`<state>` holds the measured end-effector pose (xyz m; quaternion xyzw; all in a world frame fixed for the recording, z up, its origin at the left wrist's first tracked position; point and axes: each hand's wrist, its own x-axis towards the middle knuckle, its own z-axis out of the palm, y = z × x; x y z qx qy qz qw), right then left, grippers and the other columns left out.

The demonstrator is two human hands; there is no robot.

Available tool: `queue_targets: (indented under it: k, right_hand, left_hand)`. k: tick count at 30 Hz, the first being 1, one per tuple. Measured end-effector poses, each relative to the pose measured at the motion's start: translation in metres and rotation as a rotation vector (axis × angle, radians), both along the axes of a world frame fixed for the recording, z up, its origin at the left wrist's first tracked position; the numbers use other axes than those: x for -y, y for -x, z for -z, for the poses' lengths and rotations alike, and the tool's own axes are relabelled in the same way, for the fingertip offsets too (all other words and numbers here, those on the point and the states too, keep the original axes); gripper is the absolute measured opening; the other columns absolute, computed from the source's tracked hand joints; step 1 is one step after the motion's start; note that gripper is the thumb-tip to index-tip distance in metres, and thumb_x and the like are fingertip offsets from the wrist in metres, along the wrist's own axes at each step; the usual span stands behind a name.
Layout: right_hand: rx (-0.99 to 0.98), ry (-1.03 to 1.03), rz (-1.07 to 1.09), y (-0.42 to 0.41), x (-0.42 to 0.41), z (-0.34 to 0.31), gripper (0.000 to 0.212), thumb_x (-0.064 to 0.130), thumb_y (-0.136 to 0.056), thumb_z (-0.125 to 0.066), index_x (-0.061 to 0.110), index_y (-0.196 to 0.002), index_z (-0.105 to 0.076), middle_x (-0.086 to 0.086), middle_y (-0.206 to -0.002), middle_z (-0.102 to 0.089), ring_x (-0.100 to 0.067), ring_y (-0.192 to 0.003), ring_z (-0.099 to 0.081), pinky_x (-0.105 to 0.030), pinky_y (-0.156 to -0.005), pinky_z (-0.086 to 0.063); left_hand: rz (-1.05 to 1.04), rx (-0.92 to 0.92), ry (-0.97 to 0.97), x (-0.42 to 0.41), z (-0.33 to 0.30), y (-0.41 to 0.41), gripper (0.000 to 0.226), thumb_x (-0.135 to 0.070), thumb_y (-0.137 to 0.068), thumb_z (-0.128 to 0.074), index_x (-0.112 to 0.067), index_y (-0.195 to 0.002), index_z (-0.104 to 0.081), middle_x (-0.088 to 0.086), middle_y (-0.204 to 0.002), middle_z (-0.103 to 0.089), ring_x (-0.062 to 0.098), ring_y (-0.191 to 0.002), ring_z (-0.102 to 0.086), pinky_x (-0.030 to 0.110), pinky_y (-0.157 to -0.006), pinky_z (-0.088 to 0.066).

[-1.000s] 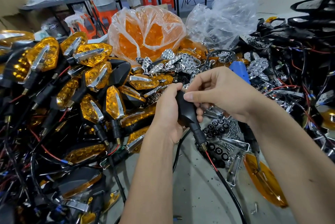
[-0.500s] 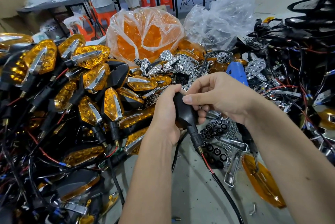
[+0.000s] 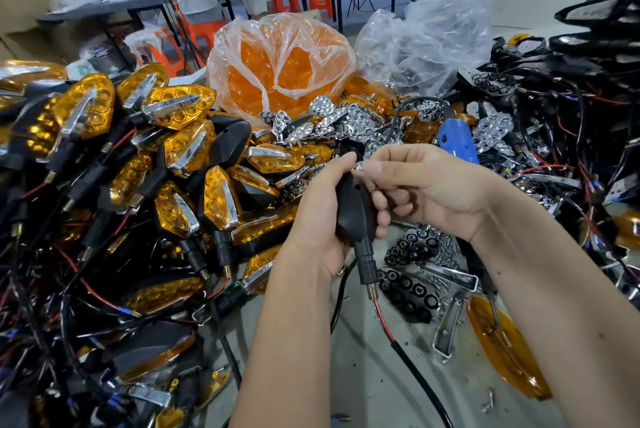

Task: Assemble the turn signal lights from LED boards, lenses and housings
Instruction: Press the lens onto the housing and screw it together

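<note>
While the left hand [image 3: 322,216] grips the black housing [image 3: 355,216], the right hand [image 3: 426,185] pinches a small chrome part [image 3: 359,167] at its 12 o'clock end. Finished amber lights [image 3: 173,136] piled at 9 o'clock on the bench [image 3: 363,375].

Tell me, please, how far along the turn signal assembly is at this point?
Done: a pile of finished amber lights lies on the left. In hand: the left hand grips a black housing while the right hand pinches a small chrome part at its top. Left: a bag of amber lenses and loose chrome reflectors.
</note>
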<state>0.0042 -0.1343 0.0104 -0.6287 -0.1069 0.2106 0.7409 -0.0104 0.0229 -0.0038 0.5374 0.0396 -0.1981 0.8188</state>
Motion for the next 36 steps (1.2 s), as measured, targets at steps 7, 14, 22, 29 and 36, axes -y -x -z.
queue_targets:
  k: [7, 14, 22, 29, 36]
  right_hand:
    - [0.139, 0.287, 0.115, 0.001, -0.002, -0.006, 0.041, 0.057, -0.073, -0.081, 0.020, -0.084, -0.067, 0.002, -0.072, -0.064, -0.010, -0.056, -0.051, -0.020, -0.044, -0.041]
    - [0.185, 0.493, 0.125, 0.002, -0.009, 0.002, 0.030, 0.045, -0.087, -0.081, 0.024, -0.106, -0.070, 0.005, -0.067, -0.059, -0.005, -0.050, -0.048, -0.022, -0.045, -0.040]
    - [0.162, 0.365, 0.083, 0.000, -0.007, 0.003, 0.023, 0.027, -0.095, -0.076, 0.008, -0.107, -0.076, 0.002, -0.059, -0.048, -0.008, -0.050, -0.042, -0.021, -0.043, -0.036]
    - [0.158, 0.378, 0.068, 0.005, -0.001, -0.008, 0.022, 0.032, -0.093, -0.078, 0.010, -0.093, -0.079, 0.000, -0.061, -0.061, -0.011, -0.051, -0.052, -0.020, -0.046, -0.045]
    - [0.350, 1.358, 0.773, -0.009, 0.042, -0.016, 0.044, 0.060, -0.091, -0.070, 0.017, -0.098, -0.063, -0.012, -0.108, -0.071, -0.035, -0.092, -0.063, -0.038, -0.076, -0.046]
  left_hand:
    - [-0.521, -0.118, 0.165, 0.007, 0.006, -0.012, 0.056, -0.061, -0.103, -0.048, -0.010, -0.084, -0.061, 0.007, -0.062, -0.071, 0.020, -0.052, -0.070, 0.032, -0.051, -0.059]
    - [-0.564, -0.035, 0.230, 0.007, 0.013, -0.019, 0.057, -0.064, -0.104, -0.041, -0.013, -0.085, -0.058, 0.003, -0.071, -0.072, 0.018, -0.058, -0.070, 0.029, -0.058, -0.056]
    - [-0.314, -0.051, 0.213, 0.016, 0.007, -0.006, 0.074, -0.029, -0.068, -0.086, 0.002, -0.131, -0.061, 0.016, -0.110, -0.074, 0.033, -0.082, -0.068, 0.050, -0.080, -0.059]
    - [-0.215, -0.085, 0.331, 0.015, 0.005, -0.006, 0.017, 0.000, -0.087, -0.060, -0.014, -0.097, -0.057, 0.003, -0.110, -0.079, 0.025, -0.075, -0.073, 0.041, -0.072, -0.059]
    - [-0.235, -0.105, 0.469, 0.014, 0.005, -0.007, 0.025, 0.015, -0.091, -0.043, -0.009, -0.098, -0.045, 0.019, -0.106, -0.078, 0.042, -0.091, -0.077, 0.032, -0.063, -0.065]
